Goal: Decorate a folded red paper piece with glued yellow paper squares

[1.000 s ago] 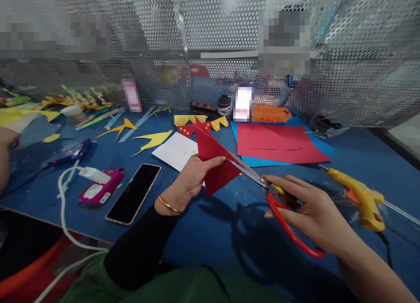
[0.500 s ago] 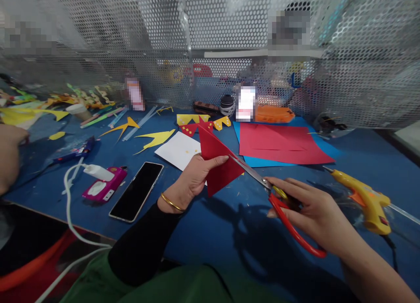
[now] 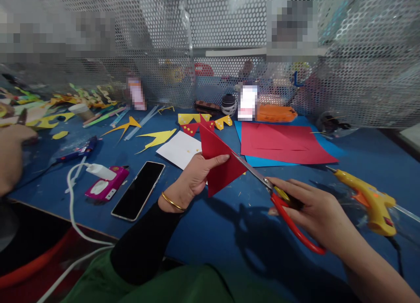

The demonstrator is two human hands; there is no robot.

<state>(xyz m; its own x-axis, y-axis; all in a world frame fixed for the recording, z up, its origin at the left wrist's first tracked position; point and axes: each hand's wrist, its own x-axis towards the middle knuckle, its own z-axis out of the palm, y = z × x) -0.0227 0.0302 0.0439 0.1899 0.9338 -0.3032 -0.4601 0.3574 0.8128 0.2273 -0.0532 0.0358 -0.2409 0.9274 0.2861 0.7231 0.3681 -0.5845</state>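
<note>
My left hand (image 3: 196, 174) pinches a piece of red paper (image 3: 223, 176) above the table, thumb on its near face and the fingers behind it. It looks folded, with a point rising at the upper left. My right hand (image 3: 315, 211) is wrapped around the scissors (image 3: 293, 226), which have red and yellow handles. Their blades lie along the paper's right edge, close to my left thumb. A white sheet (image 3: 179, 149) rests behind my left hand. Just beyond the paper's tip are red cut-outs with yellow squares (image 3: 190, 128) and yellow cut-outs (image 3: 223, 122).
Red sheets (image 3: 285, 141) lie on blue sheets (image 3: 262, 161) at the back right. A yellow glue gun (image 3: 370, 202) is at right. At left are a phone (image 3: 139, 191), a purple power strip (image 3: 108, 184) with a white cable, and another person's hand (image 3: 13, 149). Perforated metal mesh (image 3: 226, 27) stands behind.
The scissor blades have closed a little and still lie along the red paper's edge. Both hands stay nearly in place. The other person's hand at left has shifted slightly.
</note>
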